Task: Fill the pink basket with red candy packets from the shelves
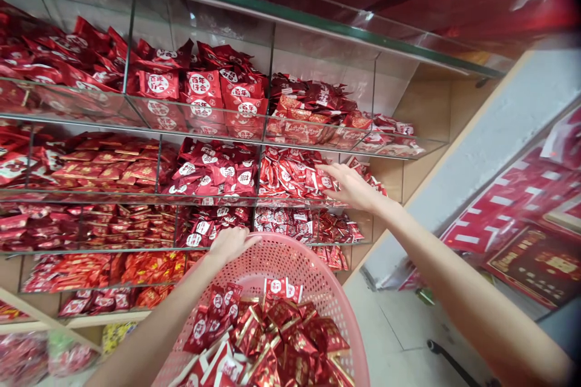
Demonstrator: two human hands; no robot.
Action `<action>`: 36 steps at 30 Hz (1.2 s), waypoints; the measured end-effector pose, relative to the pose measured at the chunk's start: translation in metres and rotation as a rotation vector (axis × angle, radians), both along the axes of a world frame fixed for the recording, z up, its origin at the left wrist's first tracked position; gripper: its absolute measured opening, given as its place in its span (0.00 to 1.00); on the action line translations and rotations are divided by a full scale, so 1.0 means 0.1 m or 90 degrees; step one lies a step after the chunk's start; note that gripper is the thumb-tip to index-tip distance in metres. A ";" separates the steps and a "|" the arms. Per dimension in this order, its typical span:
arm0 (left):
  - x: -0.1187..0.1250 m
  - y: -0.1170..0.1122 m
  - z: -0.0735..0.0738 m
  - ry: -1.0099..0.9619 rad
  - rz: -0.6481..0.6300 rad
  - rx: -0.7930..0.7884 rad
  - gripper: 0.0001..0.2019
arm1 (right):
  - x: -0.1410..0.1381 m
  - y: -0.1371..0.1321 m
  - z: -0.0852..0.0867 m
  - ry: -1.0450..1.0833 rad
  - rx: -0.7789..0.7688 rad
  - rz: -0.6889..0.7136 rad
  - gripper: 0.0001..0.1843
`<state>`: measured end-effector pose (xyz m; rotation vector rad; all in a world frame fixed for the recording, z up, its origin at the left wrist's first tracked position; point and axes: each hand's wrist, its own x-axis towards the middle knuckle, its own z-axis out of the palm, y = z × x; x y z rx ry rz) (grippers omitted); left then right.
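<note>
A pink perforated plastic basket (338, 290) holds a heap of red, gold-edged wrapped packets (290, 338), with some white-and-red ones among them. My left hand (231, 245) grips the basket's far rim, thumb lying along the edge. Over a shelf compartment of small red-and-white packets (285, 175), my right hand (349, 186) reaches in from the right with its fingers stretched forward. Its fingertips are at the packets; nothing shows held in them. Left of that compartment lie dark red packets with white round labels (218, 172).
Glass shelves with dividers and front panes (204, 198) carry several rows of red packets. A thick glass edge (254, 9) runs above. Red patterned goods (503, 205) stand by the wall at right, above the tiled floor (385, 320).
</note>
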<state>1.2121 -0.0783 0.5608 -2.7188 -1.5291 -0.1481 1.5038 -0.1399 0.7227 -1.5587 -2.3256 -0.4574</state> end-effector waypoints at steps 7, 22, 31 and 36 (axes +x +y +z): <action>-0.01 -0.01 0.02 0.007 0.002 -0.005 0.38 | -0.51 -0.56 -0.82 0.162 -0.152 0.114 0.30; -0.05 0.01 0.00 0.008 0.020 -0.009 0.39 | -1.02 -0.73 -1.98 0.004 -0.452 -0.234 0.31; -0.06 0.04 -0.04 0.002 0.017 -0.006 0.38 | -0.90 -0.72 -2.16 0.045 -0.437 -0.213 0.18; -0.06 0.05 -0.05 0.000 0.019 -0.012 0.38 | -0.71 -0.56 -1.42 0.153 -0.242 -0.190 0.13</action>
